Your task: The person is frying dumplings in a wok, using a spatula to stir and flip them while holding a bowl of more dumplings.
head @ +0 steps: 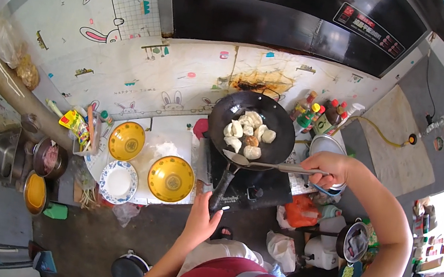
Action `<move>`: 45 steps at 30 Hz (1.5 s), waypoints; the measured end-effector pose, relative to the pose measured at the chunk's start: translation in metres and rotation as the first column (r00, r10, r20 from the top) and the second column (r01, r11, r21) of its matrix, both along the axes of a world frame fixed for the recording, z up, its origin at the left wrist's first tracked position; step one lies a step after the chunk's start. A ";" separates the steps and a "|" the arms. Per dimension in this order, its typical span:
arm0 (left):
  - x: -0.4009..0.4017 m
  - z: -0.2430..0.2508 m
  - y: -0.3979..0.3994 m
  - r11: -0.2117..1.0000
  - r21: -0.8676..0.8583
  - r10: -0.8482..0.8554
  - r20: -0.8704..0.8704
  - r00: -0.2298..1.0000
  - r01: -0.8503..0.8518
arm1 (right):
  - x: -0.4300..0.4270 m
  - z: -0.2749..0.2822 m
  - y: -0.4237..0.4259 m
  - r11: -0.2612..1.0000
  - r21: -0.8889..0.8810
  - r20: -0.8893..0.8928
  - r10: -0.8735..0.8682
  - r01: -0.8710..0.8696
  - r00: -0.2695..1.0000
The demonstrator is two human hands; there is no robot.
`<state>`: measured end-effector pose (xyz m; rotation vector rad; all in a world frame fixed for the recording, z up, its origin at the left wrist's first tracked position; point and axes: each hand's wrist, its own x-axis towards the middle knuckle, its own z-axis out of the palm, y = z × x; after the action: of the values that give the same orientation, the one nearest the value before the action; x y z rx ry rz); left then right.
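Observation:
Several dumplings [251, 128] lie in a black wok [281, 126], one of them browned on its upper side. The wok rests on a black induction cooktop [249, 187]. My left hand [202, 216] is wrapped around the wok's dark handle [221, 189]. In my right hand [326, 169] is the long handle of a metal spatula [270, 165]. Its blade reaches into the near side of the wok, close below the dumplings. Whether the blade touches a dumpling I cannot tell.
Left of the wok stand two yellow bowls [171, 178] and a blue-patterned white plate [118, 182], with white powder on the counter [163, 146]. Sauce bottles [306, 119] crowd the back right, near a metal lid [326, 145]. A dark range hood [268, 18] hangs above.

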<state>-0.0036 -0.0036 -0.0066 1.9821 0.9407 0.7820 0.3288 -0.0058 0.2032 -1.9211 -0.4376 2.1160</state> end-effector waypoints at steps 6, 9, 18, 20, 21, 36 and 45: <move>-0.005 -0.009 0.007 1.000 0.006 0.024 0.026 0.999 -0.024 | -0.015 -0.005 0.032 0.989 -0.044 0.122 0.145 -0.141 0.982; -0.004 -0.008 0.010 0.999 -0.042 0.005 0.036 0.999 -0.004 | -0.027 -0.017 0.025 0.980 -0.058 0.168 0.196 -0.189 0.966; -0.010 0.000 0.018 0.999 -0.053 0.004 0.063 0.998 -0.001 | -0.078 -0.115 -0.023 0.966 0.257 0.331 -0.057 -0.032 0.942; -0.011 0.003 0.018 0.998 -0.065 -0.002 0.047 0.999 0.005 | -0.072 -0.151 -0.022 0.892 0.414 0.117 -0.250 0.182 0.961; -0.010 0.005 0.018 0.999 -0.041 -0.006 0.035 0.999 0.008 | -0.073 -0.165 -0.018 0.890 0.414 0.111 -0.254 0.188 0.961; -0.016 0.006 0.009 0.998 -0.051 -0.021 -0.014 1.000 0.021 | -0.069 -0.116 -0.040 0.833 0.542 0.452 -0.182 -0.108 0.873; -0.013 0.004 0.003 0.999 -0.025 -0.026 -0.007 1.000 0.026 | -0.079 -0.077 -0.062 0.665 0.513 0.807 -0.157 -0.542 0.570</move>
<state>-0.0169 -0.0001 -0.0030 1.9732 0.9229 0.7463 0.2498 -0.0678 0.1263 -2.1850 -1.5049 0.6668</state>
